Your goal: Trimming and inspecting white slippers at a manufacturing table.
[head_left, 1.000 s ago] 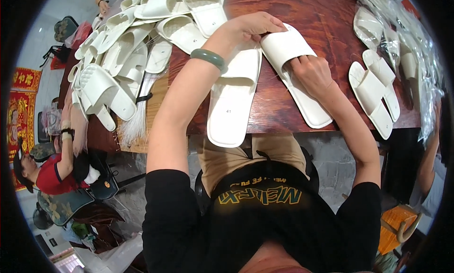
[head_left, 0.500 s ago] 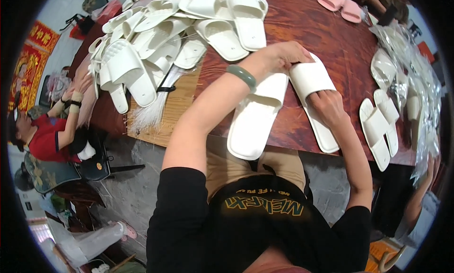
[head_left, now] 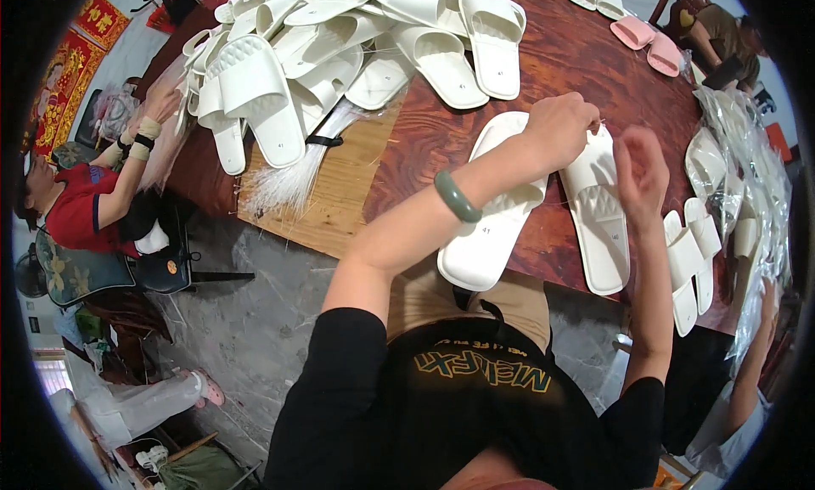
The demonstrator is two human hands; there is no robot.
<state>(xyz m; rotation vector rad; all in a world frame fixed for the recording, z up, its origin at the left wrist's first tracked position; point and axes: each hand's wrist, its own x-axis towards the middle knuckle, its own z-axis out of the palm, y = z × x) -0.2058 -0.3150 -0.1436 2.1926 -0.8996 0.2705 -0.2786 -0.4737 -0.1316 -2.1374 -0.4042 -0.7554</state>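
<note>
Two white slippers lie side by side before me on the table's near edge. My left hand (head_left: 562,132) reaches across the left slipper (head_left: 477,256), with its forearm and green bangle above that one's strap. Its fingers are pinched together at the toe of the right slipper (head_left: 604,252); what they hold, if anything, is too small to make out. Just right of that slipper's strap, my right hand (head_left: 643,174) is raised off it, its fingers bent and smeared by motion.
A heap of white slippers (head_left: 331,40) covers the table's back left, beside a bundle of white plastic ties (head_left: 293,180). At right lie another white pair (head_left: 692,252) and clear plastic bags (head_left: 747,159). Pink slippers (head_left: 647,44) lie farther back. Co-workers sit left and right.
My right hand has come out from under the right slipper's strap and risen. My left hand has stayed by that slipper's toe. The whole view has shifted slightly.
</note>
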